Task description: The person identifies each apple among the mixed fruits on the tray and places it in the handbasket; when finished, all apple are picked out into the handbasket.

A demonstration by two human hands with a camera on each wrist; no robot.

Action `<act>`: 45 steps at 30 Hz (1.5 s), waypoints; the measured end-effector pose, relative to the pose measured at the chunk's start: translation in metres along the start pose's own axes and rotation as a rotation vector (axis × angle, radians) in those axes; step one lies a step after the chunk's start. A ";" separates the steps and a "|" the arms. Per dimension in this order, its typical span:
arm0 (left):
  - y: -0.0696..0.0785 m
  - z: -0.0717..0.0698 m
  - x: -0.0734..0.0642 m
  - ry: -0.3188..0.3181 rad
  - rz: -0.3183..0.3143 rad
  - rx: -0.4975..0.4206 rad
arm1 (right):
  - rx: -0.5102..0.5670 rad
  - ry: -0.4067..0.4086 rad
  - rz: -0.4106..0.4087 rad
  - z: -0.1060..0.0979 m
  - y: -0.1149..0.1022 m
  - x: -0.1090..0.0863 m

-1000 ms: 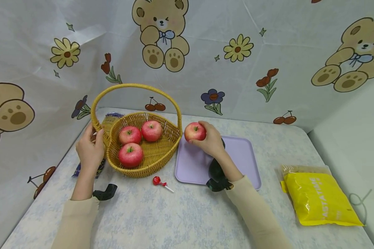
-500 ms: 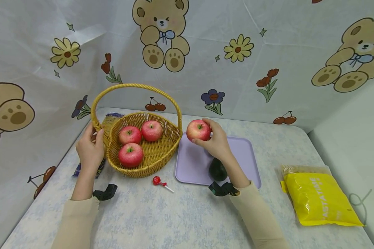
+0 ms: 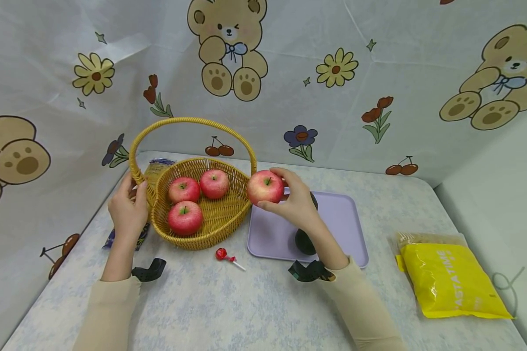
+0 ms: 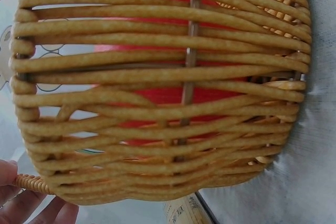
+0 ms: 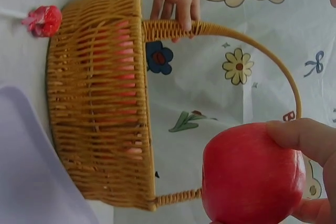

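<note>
In the head view my left hand [image 3: 129, 207] grips the base of the handle of a yellow wicker basket [image 3: 211, 239]. The right wrist view also shows those fingers round the handle. Inside the basket lie three red apples [image 3: 185, 218]. My right hand [image 3: 296, 202] pinches a fourth red apple [image 3: 265, 187] between thumb and fingers, stem upward. That apple is raised and overlaps the basket's right rim in the head view; up close it fills the lower right of the right wrist view [image 5: 252, 174]. Wicker wall [image 4: 157, 77] fills most of the left wrist view.
A lilac tray [image 3: 270, 243] sits right of the basket, with dark green avocado-like things [image 3: 305, 242] partly behind my right arm. A red lollipop [image 3: 221, 254] lies in front of the basket. At right is a yellow pasta bag [image 3: 454, 280]; another packet [image 3: 156, 170] is behind the basket.
The apple in my right hand has risen from over the tray's back left corner, then moved left to the basket's right rim. My left hand stays on the handle.
</note>
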State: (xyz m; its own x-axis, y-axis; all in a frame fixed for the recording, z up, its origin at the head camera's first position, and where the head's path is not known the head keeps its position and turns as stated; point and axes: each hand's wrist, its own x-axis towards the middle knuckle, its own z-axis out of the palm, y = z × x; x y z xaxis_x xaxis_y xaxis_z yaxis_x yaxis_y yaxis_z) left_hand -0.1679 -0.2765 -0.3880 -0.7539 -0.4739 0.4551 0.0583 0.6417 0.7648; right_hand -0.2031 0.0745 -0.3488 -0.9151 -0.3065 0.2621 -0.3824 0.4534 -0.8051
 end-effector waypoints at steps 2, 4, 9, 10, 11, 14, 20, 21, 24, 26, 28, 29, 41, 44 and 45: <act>0.001 0.000 0.000 0.000 -0.001 0.000 | 0.007 -0.018 -0.026 0.004 -0.003 0.002; 0.001 0.001 0.000 0.001 0.000 -0.002 | 0.017 -0.039 -0.052 0.009 -0.007 0.004; 0.000 0.001 0.000 0.001 0.006 -0.006 | 0.027 -0.087 -0.077 0.027 -0.012 0.013; 0.000 0.001 0.000 0.000 0.005 -0.007 | 0.022 -0.093 -0.078 0.031 -0.013 0.015; 0.000 0.001 0.000 0.000 0.003 -0.007 | 0.014 -0.099 -0.078 0.035 -0.014 0.017; 0.001 0.001 0.000 -0.003 -0.003 -0.008 | -0.016 -0.115 -0.087 0.047 -0.016 0.022; 0.002 0.000 0.000 -0.012 -0.024 0.004 | -0.064 -0.135 -0.117 0.069 -0.014 0.034; 0.002 0.000 0.000 -0.014 -0.029 0.005 | -0.075 -0.139 -0.119 0.072 -0.013 0.036; 0.002 -0.001 0.000 -0.019 -0.044 0.008 | -0.116 -0.156 -0.123 0.082 -0.010 0.041; 0.001 -0.001 -0.001 -0.019 -0.048 0.009 | -0.147 -0.171 -0.113 0.087 -0.007 0.043; 0.001 -0.001 -0.001 -0.016 -0.045 0.010 | -0.178 -0.185 -0.104 0.091 -0.004 0.045; 0.001 -0.001 -0.001 -0.013 -0.041 0.010 | -0.200 -0.193 -0.099 0.093 -0.002 0.045; 0.001 -0.001 -0.001 0.009 0.004 -0.009 | -0.422 -0.231 -0.081 0.106 0.005 0.045; 0.001 -0.001 -0.001 0.007 0.002 -0.010 | -0.455 -0.233 -0.075 0.109 0.006 0.045; 0.001 -0.001 -0.001 0.005 -0.002 -0.010 | -0.470 -0.234 -0.072 0.109 0.006 0.045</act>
State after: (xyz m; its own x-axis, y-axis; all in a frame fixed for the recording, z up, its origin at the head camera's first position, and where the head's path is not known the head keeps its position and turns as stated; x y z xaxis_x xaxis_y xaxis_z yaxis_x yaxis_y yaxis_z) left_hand -0.1668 -0.2763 -0.3870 -0.7509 -0.4777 0.4560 0.0634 0.6352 0.7698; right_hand -0.2326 -0.0281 -0.4000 -0.8519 -0.5050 0.1388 -0.5086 0.7344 -0.4495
